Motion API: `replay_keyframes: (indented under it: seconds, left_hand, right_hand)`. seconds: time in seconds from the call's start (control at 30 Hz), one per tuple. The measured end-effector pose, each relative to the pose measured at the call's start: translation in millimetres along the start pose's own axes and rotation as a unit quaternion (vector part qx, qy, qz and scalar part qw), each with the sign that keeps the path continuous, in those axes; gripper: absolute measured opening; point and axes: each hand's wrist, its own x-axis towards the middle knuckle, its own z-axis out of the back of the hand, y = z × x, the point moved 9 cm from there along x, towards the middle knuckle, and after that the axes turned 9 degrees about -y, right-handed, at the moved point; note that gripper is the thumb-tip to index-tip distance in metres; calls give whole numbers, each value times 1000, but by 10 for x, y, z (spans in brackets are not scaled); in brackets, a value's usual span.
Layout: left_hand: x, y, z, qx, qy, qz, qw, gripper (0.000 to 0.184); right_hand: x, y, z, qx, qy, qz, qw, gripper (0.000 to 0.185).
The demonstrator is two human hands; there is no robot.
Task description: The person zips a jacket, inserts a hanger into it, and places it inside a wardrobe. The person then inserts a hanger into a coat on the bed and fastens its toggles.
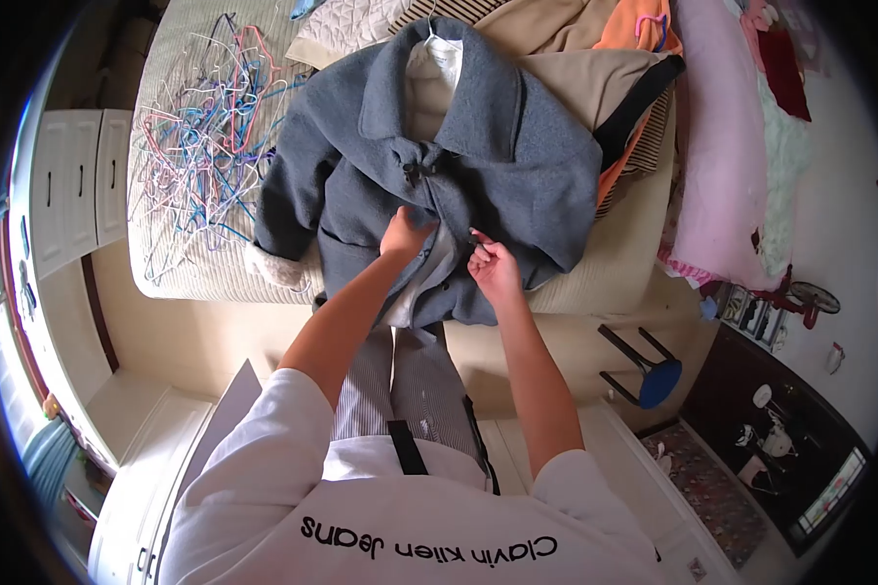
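Observation:
A grey coat (546, 185) with a wide collar and pale lining lies spread on the bed, its front fastened near the neck by a dark toggle. A white hanger (443, 43) shows inside its collar. My left hand (407, 234) is closed on one front edge of the coat, its fingertips partly hidden by the cloth. Just to the right, my right hand (495, 265) has its fingers curled in a pinch at the opposite front edge, by a small dark fastener. Between the hands the front hangs apart and pale lining shows. The coat's hem reaches the bed's near edge.
Tangled wire hangers (215, 146) cover the bed's left side. More clothes, among them a beige garment (585, 83) and an orange one (629, 29), lie behind the coat. A pink bedcover (722, 146) is at right. A blue-seated stool (660, 383) stands on the floor.

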Motion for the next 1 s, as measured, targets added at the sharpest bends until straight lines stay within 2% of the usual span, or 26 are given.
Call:
replay_keyframes:
  seconds: [0.07, 0.17, 0.2, 0.33, 0.43, 0.47, 0.57, 0.6, 0.7, 0.73, 0.77, 0.83, 0.97, 1.0]
  left_hand:
    - [16, -81, -60, 17, -29, 17, 999, 55]
    - [112, -95, -103, -52, -49, 80, 994, 46]
    - [83, -129, -60, -52, -64, 92, 992, 34]
    - [61, -49, -25, -145, -74, 85, 983, 23]
    - [139, 208, -155, -246, -69, 64, 965, 21]
    - [126, 223, -112, -244, -76, 56, 965, 21]
    - [29, 250, 72, -237, -91, 20, 967, 21]
    - [-35, 265, 130, -233, -90, 2, 968, 21]
    - [-234, 436, 191, -282, -53, -2, 958, 20]
    - [-308, 514, 190, -318, -38, 12, 947, 20]
    - [-376, 570, 212, -353, -23, 25, 935, 20]
    - [-511, 598, 417, -330, -41, 2, 943, 18]
    - [-733, 448, 811, -288, -38, 15, 957, 16]
    - [-776, 404, 880, -273, -29, 19, 961, 15]
  right_hand:
    - [-124, -22, -131, -24, 60, -25, 998, 32]
    - [-175, -64, -129, -78, -4, -17, 997, 31]
    - [-152, -72, -147, -99, 14, -11, 995, 30]
    - [9, -151, -198, -214, -56, 49, 974, 30]
    - [137, -165, -234, -357, -81, 137, 921, 22]
    - [235, -137, -175, -454, -90, 203, 863, 19]
    - [259, -47, -326, -633, -111, 318, 697, 24]
    - [100, -1, -544, -679, -95, 405, 605, 23]
    - [42, 9, -553, -728, -193, 425, 501, 25]
    - [108, -12, -476, -720, -177, 405, 535, 32]
    - [232, -99, -255, -603, -193, 258, 730, 33]
    - [151, -229, -202, -435, -204, 149, 864, 38]
    - [-128, -251, -452, -458, -195, 159, 852, 41]
    - [-120, -250, -395, -446, -228, 174, 848, 38]
